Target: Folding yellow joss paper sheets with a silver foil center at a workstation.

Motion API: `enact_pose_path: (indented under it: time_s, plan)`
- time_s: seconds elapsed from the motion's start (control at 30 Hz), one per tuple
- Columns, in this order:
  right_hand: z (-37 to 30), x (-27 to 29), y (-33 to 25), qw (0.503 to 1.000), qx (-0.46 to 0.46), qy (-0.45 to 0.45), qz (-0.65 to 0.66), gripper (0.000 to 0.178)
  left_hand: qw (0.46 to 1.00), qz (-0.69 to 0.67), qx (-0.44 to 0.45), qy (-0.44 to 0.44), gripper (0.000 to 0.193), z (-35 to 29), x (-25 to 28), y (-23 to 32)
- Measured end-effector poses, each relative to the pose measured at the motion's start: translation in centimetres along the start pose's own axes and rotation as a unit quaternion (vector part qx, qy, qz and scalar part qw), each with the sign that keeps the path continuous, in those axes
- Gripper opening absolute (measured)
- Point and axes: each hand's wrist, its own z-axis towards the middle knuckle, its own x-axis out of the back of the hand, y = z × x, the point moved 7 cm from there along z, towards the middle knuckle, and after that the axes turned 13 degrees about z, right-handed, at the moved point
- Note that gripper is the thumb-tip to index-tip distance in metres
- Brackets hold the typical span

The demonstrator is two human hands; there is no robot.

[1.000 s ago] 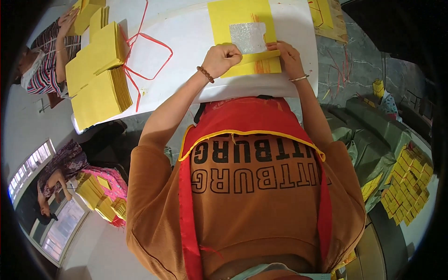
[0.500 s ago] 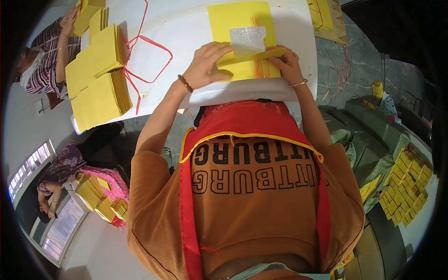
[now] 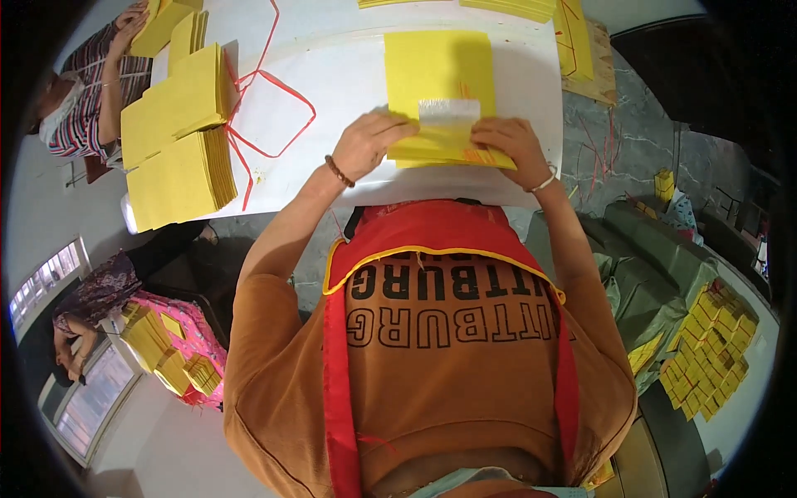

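Note:
On the white table lies a pile of yellow paper sheets [image 3: 436, 62]. The top sheet carries a silver foil patch [image 3: 450, 109] and orange streaks, and its near part is folded over the patch's lower edge. My left hand [image 3: 372, 143] pinches the sheet at the left end of this fold, thumb hidden. At the other end my right hand [image 3: 510, 148] grips the paper, its fingers bent on top and its thumb out of sight. Below the hands the sheets' near edges show slightly uneven.
Stacks of folded yellow paper [image 3: 173, 178] stand at the table's left, beside a loose red ribbon [image 3: 309, 120]. More yellow paper [image 3: 506, 7] lies at the far edge. Co-workers sit at left, one with a striped sleeve [image 3: 90, 124]. Bundled yellow packets [image 3: 710, 353] are piled at right.
Both hands have come nearer to me. The strip of paper that stood raised between them now lies lower, and the foil patch sits closer, showing less. The view has shifted slightly.

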Motion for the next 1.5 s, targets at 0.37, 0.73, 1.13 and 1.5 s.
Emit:
enact_pose_path:
  time_s: [0.37, 0.73, 1.13, 1.5]
  plan:
    - [0.4, -1.1, 4.9, 0.874, -0.259, 0.291, 0.292, 0.038, 0.887, -0.181, 0.417, -0.076, 0.026, -0.3, -4.0, -4.9]
    - [1.7, -0.2, 4.9, 0.887, -0.290, 0.333, 0.138, 0.021, 0.794, -0.326, 0.503, -0.101, 0.024, -0.5, -6.2, -6.8]
    - [1.7, -1.0, 7.5, 0.874, -0.301, 0.338, 0.176, 0.018, 0.777, -0.302, 0.549, -0.060, 0.022, 0.5, -2.6, -6.1]
    - [2.9, -0.5, 4.1, 0.910, -0.306, 0.278, 0.023, 0.038, 0.977, 0.136, 0.109, -0.124, 0.047, 4.7, -5.4, -0.9]
